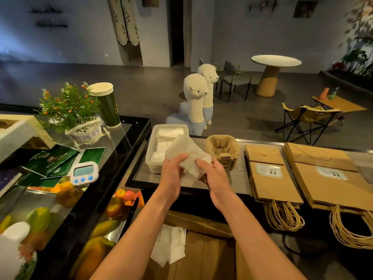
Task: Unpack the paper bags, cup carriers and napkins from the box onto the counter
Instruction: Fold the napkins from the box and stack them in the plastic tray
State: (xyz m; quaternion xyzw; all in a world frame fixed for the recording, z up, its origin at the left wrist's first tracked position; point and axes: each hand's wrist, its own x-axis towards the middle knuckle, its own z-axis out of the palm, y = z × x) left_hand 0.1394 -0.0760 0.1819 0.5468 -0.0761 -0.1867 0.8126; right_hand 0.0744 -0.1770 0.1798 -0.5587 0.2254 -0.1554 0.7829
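Note:
A bunch of white napkins (188, 152) is held over the counter (240, 178) by both hands. My left hand (171, 172) grips its left side and my right hand (214, 174) grips its right side. Just behind them a white plastic tray (150, 156) holds more stacked napkins. A stack of brown cup carriers (222, 150) stands to the right of the tray. Two piles of brown paper bags (270, 178) (331, 176) lie flat on the counter at the right, handles hanging over the near edge. The cardboard box (203, 257) sits open below my arms with a few napkins (171, 245) inside.
A glass display case (113, 174) at the left holds fruit (121, 199). On its top stand a small potted plant (70, 110), a green cup (107, 104), a white timer (82, 172) and green leaflets (54, 160). Beyond the counter are two alpaca plush figures (195, 102).

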